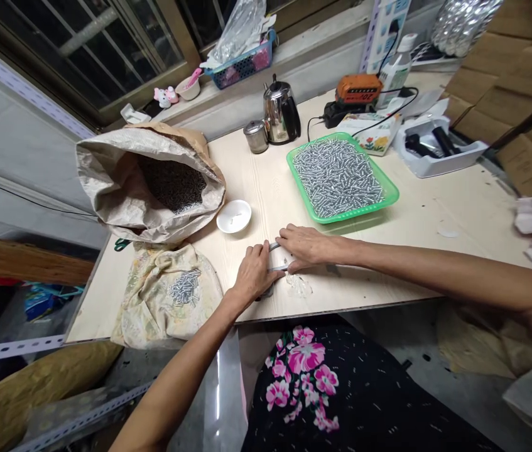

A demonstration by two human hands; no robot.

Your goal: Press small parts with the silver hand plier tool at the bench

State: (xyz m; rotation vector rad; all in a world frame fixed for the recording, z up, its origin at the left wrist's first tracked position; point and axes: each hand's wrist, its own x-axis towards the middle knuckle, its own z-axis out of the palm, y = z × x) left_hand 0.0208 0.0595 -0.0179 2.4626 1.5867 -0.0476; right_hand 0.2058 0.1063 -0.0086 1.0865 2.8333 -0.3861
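Both hands meet over a small flat grey-edged piece [279, 257] on the table, its exact kind unclear. My left hand [254, 271] grips its left end with thumb and fingers. At the right end, my right hand [306, 246] closes on it the same way. Just below my right hand lies a crumpled clear plastic scrap [298, 286]. A white bowl [234, 216] with a few small bits inside stands beyond my left hand. To the left, a pile of short silvery metal pins [184, 287] rests on a yellowish patterned cloth [152, 307].
A green tray [392, 196] heaped with silvery pins stands beyond my right hand. An open sack [100, 169] of dark small pieces lies at the left. Behind are a kettle [281, 110], a lidded jar [257, 138], an orange battery [358, 89] and a white bin [423, 164].
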